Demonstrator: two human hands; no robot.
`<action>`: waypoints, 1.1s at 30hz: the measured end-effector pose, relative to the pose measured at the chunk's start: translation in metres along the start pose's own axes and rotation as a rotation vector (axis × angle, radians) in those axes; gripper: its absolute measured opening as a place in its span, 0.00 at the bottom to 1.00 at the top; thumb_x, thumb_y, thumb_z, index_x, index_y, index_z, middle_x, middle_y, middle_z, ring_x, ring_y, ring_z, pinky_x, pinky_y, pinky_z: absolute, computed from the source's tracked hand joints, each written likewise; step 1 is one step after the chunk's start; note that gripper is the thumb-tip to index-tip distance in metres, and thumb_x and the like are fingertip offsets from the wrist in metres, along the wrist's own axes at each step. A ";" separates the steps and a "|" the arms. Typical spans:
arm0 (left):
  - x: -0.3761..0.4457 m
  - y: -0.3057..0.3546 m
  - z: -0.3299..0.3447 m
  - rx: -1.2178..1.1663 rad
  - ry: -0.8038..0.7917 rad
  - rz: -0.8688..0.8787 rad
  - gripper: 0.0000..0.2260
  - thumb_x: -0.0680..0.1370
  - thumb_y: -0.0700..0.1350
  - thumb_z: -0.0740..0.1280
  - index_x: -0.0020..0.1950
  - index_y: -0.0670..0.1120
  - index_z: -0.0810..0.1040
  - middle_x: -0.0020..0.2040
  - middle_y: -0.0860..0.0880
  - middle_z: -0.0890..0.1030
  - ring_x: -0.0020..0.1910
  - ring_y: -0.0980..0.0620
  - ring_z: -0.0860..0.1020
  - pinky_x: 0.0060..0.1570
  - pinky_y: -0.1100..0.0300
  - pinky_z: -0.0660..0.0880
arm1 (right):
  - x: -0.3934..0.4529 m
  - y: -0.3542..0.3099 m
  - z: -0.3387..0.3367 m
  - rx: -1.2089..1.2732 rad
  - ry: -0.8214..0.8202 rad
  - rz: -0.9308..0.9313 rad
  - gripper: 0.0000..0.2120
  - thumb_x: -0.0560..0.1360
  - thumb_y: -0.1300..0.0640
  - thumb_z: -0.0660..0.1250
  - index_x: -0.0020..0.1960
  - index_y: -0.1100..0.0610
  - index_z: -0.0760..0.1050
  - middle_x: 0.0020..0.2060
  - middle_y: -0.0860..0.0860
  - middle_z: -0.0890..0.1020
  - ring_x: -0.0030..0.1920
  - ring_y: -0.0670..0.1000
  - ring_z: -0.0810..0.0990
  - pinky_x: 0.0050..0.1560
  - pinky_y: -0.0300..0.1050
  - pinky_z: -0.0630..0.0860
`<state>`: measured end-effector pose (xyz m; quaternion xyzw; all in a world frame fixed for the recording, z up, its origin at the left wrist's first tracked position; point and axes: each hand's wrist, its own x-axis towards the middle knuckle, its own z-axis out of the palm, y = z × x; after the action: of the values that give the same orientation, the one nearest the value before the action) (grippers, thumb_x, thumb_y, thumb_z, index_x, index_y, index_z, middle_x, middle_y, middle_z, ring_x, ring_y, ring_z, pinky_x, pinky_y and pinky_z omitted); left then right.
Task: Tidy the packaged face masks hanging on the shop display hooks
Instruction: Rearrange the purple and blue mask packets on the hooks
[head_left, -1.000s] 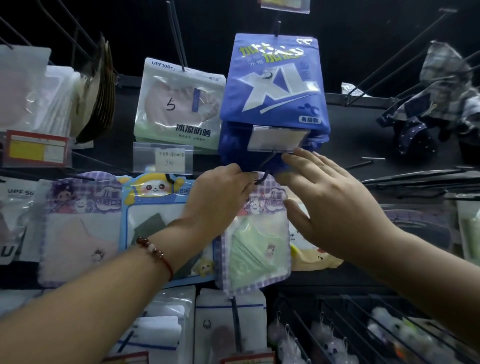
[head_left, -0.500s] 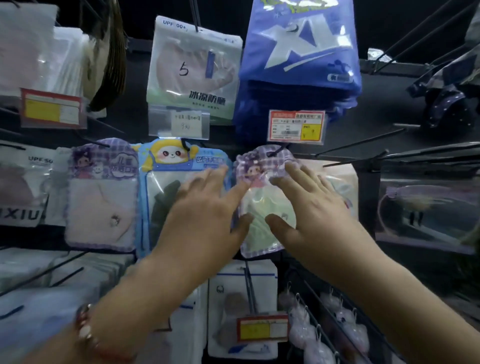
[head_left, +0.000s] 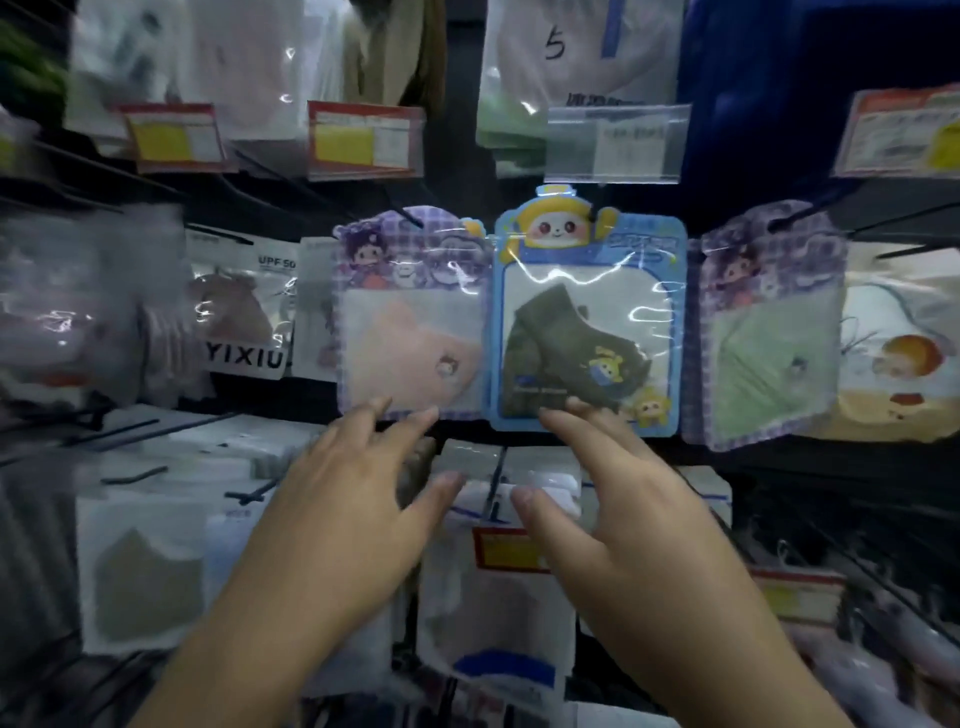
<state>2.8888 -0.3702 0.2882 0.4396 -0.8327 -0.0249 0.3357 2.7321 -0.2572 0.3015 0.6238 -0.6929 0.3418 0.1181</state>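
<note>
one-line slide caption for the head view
Both open hands, left hand and right hand, reach the lower edges of a pink mask pack and a blue-framed mask pack on display hooks.

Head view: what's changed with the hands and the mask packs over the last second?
Both hands shifted left and down from the purple pack with the green mask. The left hand now reaches the purple pack with the pink mask; the right hand fingers the bottom of the blue pack. Neither grips anything. All three packs still hang in place.

Red-and-yellow price tags (head_left: 363, 139) — and a clear label sleeve (head_left: 618, 144) — front the hooks.
</note>
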 end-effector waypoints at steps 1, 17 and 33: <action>0.003 -0.011 -0.002 0.008 0.004 -0.003 0.28 0.77 0.68 0.55 0.77 0.68 0.55 0.80 0.60 0.52 0.77 0.54 0.54 0.73 0.54 0.58 | 0.005 -0.007 0.007 -0.001 0.007 -0.002 0.30 0.78 0.38 0.59 0.77 0.38 0.54 0.76 0.32 0.52 0.75 0.37 0.49 0.72 0.35 0.53; 0.112 -0.115 -0.008 -0.603 -0.103 -0.041 0.34 0.77 0.59 0.69 0.79 0.58 0.58 0.72 0.54 0.72 0.69 0.50 0.71 0.64 0.53 0.69 | 0.065 -0.077 0.113 0.041 0.142 0.161 0.26 0.78 0.45 0.64 0.75 0.44 0.63 0.73 0.39 0.65 0.72 0.40 0.62 0.66 0.34 0.59; 0.117 -0.128 0.013 -0.890 0.050 0.073 0.12 0.73 0.54 0.76 0.38 0.48 0.77 0.35 0.51 0.83 0.38 0.47 0.83 0.44 0.43 0.82 | 0.055 -0.081 0.131 0.004 0.306 0.329 0.21 0.78 0.46 0.64 0.70 0.40 0.68 0.63 0.37 0.74 0.62 0.39 0.71 0.63 0.40 0.70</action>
<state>2.9274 -0.5396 0.2985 0.2230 -0.7475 -0.3586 0.5127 2.8330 -0.3809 0.2634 0.4435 -0.7586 0.4485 0.1635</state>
